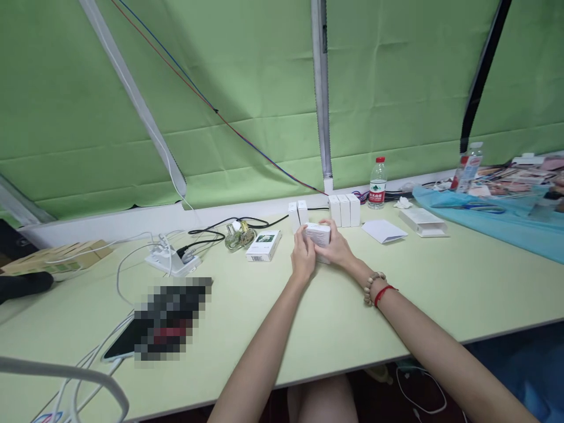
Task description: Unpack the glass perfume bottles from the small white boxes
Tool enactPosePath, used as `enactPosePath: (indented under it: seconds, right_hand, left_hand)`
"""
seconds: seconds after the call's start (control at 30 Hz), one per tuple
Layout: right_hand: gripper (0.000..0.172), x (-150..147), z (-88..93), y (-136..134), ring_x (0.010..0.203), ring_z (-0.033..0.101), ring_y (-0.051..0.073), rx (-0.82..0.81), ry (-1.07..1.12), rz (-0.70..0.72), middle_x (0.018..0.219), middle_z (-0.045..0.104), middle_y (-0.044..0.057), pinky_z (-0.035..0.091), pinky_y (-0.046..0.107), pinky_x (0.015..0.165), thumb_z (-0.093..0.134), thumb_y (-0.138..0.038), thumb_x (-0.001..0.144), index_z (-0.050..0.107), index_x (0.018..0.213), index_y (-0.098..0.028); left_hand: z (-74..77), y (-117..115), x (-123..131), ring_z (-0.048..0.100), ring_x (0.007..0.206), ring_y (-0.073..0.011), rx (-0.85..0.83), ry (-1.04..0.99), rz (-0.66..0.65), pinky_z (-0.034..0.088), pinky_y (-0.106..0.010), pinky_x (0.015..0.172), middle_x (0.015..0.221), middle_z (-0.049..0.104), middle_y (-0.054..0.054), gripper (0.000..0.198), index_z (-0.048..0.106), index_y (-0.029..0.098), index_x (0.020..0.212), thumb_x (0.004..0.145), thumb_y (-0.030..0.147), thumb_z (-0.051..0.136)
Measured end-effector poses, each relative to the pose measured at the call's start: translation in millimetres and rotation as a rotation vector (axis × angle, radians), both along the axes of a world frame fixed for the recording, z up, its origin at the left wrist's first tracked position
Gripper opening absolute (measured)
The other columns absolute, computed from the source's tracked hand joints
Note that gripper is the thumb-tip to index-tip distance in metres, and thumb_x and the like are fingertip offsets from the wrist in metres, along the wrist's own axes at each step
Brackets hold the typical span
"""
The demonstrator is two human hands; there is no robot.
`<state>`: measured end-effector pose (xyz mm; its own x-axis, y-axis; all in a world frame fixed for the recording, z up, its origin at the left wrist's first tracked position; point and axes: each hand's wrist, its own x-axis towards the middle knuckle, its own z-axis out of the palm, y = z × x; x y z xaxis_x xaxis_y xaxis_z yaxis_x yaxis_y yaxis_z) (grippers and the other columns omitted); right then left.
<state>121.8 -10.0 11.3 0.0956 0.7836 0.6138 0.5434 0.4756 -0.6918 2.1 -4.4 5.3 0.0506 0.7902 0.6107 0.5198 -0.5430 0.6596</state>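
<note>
Between my two hands is a small white box (318,234) with fine print on its face, held just above the table. My left hand (303,252) grips its left side, and my right hand (335,247) wraps round its right side. Behind them stand two upright white boxes (297,214), partly covered by my hands. Three more white boxes (344,210) stand side by side to the right. On the left lies a white box with a green picture (264,245), flat on the table.
A water bottle (378,185), a folded white sheet (384,231) and an open white carton (423,222) are at the right. Blue plastic sheeting (489,214) spreads beyond. Leftward are coiled cables, a power strip (171,260) and a phone (126,339). The table (343,329) ends near my forearms.
</note>
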Motion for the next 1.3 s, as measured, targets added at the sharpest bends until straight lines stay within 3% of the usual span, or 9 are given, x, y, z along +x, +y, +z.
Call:
enactPosePath:
  seconds: [0.1,0.2,0.37,0.5,0.6,0.7,0.93,1.1,1.3]
  right_hand:
    - [0.081,7,-3.7,1,0.076,0.062,0.021,-0.167,-0.062,-0.001,0.095,0.063,0.003,0.046,0.032,0.065,0.065,-0.041,0.062,0.024,0.129,-0.023]
    - [0.088,16,-4.6,3,0.077,0.062,0.024,-0.31,-0.179,-0.005,0.093,0.065,0.006,0.045,0.032,0.063,0.07,-0.043,0.056,0.027,0.129,-0.02]
    - [0.069,23,-6.6,4,0.084,0.062,0.024,-0.334,-0.279,-0.051,0.095,0.066,0.004,0.043,0.031,0.067,0.068,-0.044,0.059,0.041,0.119,-0.024]
    - [0.05,26,-11.9,7,0.082,0.061,0.023,-0.314,-0.276,-0.227,0.094,0.065,0.005,0.041,0.03,0.064,0.063,-0.041,0.064,0.047,0.107,-0.022]
    - [0.037,30,-15.8,10,0.082,0.059,0.022,-0.308,-0.273,-0.384,0.091,0.064,0.007,0.04,0.029,0.063,0.057,-0.04,0.067,0.047,0.097,-0.02]
    - [0.03,34,-18.5,14,0.083,0.058,0.022,-0.279,-0.275,-0.47,0.097,0.061,0.009,0.04,0.029,0.062,0.052,-0.04,0.071,0.048,0.092,-0.019]
    - [0.034,43,-20.2,18,0.068,0.058,0.018,-0.248,-0.242,-0.368,0.085,0.064,0.007,0.038,0.027,0.057,0.061,-0.048,0.067,0.053,0.082,-0.018]
    - [0.04,41,-23.4,23,0.069,0.058,0.021,-0.301,-0.228,-0.483,0.074,0.065,0.003,0.032,0.027,0.053,0.06,-0.056,0.066,0.052,0.082,-0.021]
    - [0.039,38,-26.8,40,0.077,0.06,0.023,-0.38,-0.286,-0.524,0.079,0.067,0.004,0.033,0.029,0.058,0.058,-0.054,0.071,0.054,0.093,-0.022]
  left_hand:
    - [1.3,-2,-1,0.058,0.097,-0.0173,-0.016,0.083,0.014,0.047,-0.03,0.077,0.125,0.05,-0.005,0.046,0.029,0.029,0.133,0.087,0.026,0.033]
    - [2.4,-2,-2,0.058,0.098,-0.0191,-0.043,0.144,0.04,0.047,-0.03,0.075,0.121,0.052,-0.005,0.051,0.024,0.031,0.137,0.087,0.029,0.033]
    - [1.7,-3,0,0.057,0.1,-0.0204,-0.056,0.203,0.057,0.046,-0.031,0.074,0.116,0.054,-0.005,0.054,0.019,0.034,0.139,0.087,0.032,0.032]
    - [-2.0,-1,2,0.056,0.099,-0.0206,-0.081,0.247,0.083,0.044,-0.031,0.076,0.11,0.057,-0.007,0.059,0.015,0.029,0.141,0.085,0.029,0.035]
    - [-7.1,3,4,0.054,0.099,-0.0214,-0.123,0.335,0.081,0.042,-0.033,0.081,0.106,0.058,-0.009,0.053,0.03,0.02,0.136,0.083,0.026,0.038]
    - [-12.4,6,8,0.05,0.102,-0.0239,-0.107,0.52,0.051,0.038,-0.037,0.087,0.106,0.057,-0.012,0.038,0.05,0.016,0.117,0.08,0.022,0.041]
    - [-15.5,4,14,0.048,0.098,-0.0262,-0.053,0.667,0.033,0.038,-0.04,0.083,0.1,0.055,-0.012,0.021,0.058,0.016,0.094,0.08,0.019,0.042]
    - [-17.0,3,15,0.047,0.098,-0.0268,-0.046,0.655,0.025,0.037,-0.04,0.083,0.101,0.054,-0.014,0.022,0.058,0.014,0.096,0.081,0.019,0.042]
    - [-17.4,1,16,0.046,0.099,-0.0266,-0.064,0.703,0.026,0.037,-0.04,0.081,0.104,0.054,-0.014,0.026,0.056,0.014,0.1,0.082,0.019,0.039]
